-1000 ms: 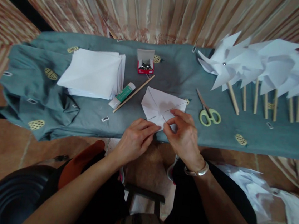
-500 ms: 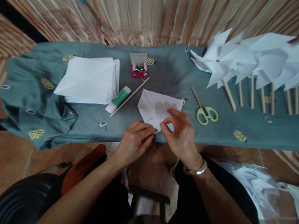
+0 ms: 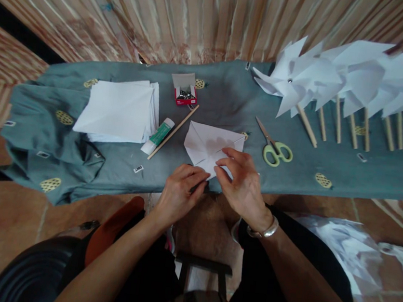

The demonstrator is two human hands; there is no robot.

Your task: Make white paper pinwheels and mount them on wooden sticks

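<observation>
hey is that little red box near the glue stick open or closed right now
Open. The red box has its lid flap standing up behind it, and shiny metal pieces show inside. What they are is too small to tell.
</observation>
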